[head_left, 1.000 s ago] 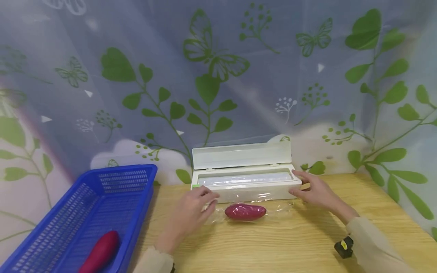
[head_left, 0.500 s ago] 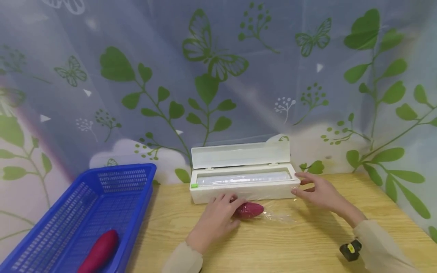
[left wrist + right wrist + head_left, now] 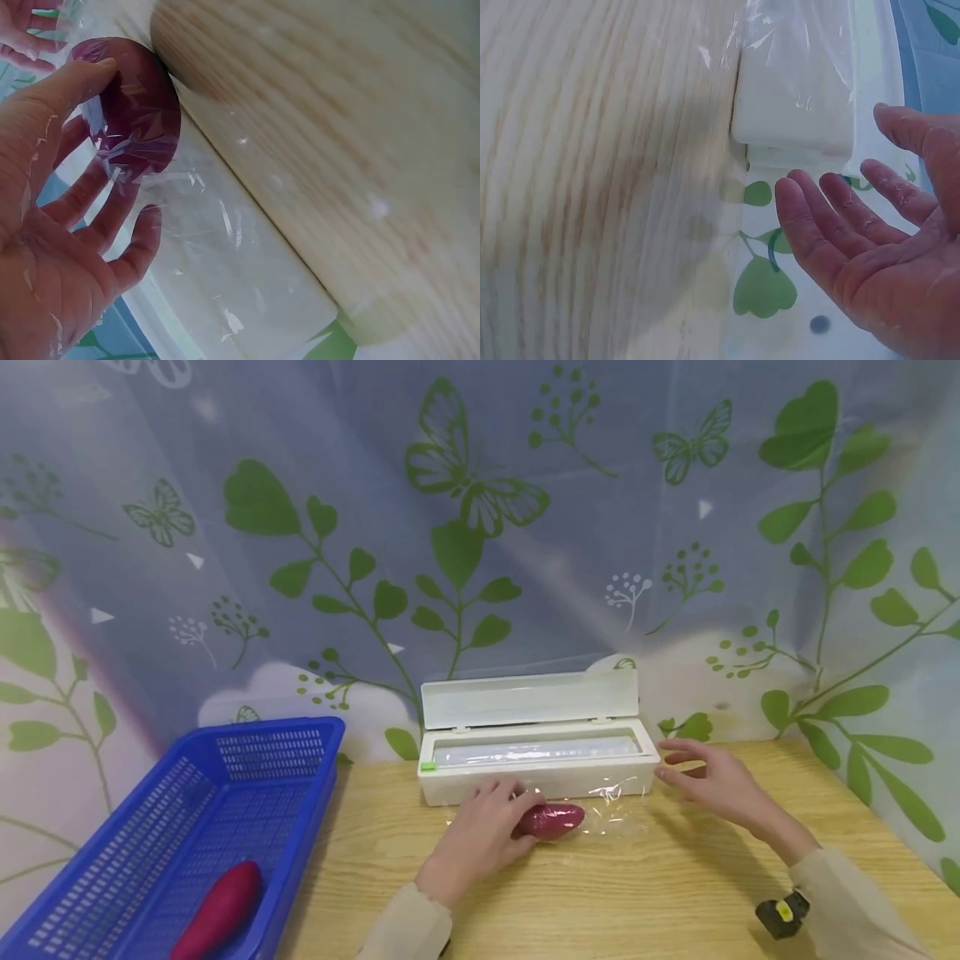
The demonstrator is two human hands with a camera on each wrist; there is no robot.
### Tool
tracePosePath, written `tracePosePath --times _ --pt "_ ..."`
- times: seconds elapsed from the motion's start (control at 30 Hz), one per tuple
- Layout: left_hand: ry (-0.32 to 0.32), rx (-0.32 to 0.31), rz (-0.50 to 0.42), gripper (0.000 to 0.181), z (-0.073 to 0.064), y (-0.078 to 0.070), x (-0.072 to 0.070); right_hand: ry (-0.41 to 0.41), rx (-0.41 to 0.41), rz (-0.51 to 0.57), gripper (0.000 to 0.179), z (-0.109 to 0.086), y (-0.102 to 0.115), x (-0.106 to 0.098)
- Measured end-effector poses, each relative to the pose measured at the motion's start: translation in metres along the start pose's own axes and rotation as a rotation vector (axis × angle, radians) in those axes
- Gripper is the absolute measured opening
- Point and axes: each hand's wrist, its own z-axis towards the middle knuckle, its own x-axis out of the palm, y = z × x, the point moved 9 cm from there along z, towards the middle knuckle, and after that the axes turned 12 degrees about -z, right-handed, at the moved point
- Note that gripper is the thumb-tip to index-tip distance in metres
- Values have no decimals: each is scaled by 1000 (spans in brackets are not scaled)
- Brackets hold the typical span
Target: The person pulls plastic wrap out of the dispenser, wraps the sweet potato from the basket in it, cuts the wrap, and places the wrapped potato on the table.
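On the table lies a smooth purple-red sweet potato [image 3: 555, 821] in clear cling film [image 3: 611, 818], which spreads out to its right. My left hand [image 3: 483, 831] holds its left end, thumb on one side and fingers on the other; in the left wrist view the film wrinkles over the sweet potato [image 3: 142, 112]. Just behind stands a white cling film dispenser [image 3: 540, 782], lid raised, a film roll [image 3: 536, 752] inside. My right hand [image 3: 712, 781] hovers by the dispenser's right end, fingers spread and holding nothing, as the right wrist view shows.
To the left stands a blue plastic basket [image 3: 303, 835] with another purple-red sweet potato [image 3: 221, 910] in it. A leaf-patterned curtain [image 3: 525, 568] hangs directly behind the wooden table [image 3: 600, 910]. A green slider [image 3: 428, 767] sits at the dispenser's left front corner.
My left hand has moved right, from the film's left end onto the sweet potato, and grips it. My right hand has drawn slightly rightward from the dispenser's end.
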Motion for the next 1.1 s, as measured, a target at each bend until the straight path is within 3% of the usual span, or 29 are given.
tracePosePath --times 0.23,0.37,0.57,0.77,0.9,1.1 --pt "44 -10 -37 51 4 -1 4 6 13 27 41 3 4 6" --pt "53 -10 -22 53 6 -2 5 -52 16 -29 34 3 5 5" --pt "51 -12 -6 55 7 -1 7 -76 51 -167 37 3 5 11" --pt "57 6 22 56 7 -3 7 -119 73 -164 39 3 11 14" --pt "100 -2 -61 53 4 -3 6 -104 92 -131 34 2 15 20" --pt "258 -76 -372 51 -9 -1 11 -20 111 -73 22 -3 16 30"
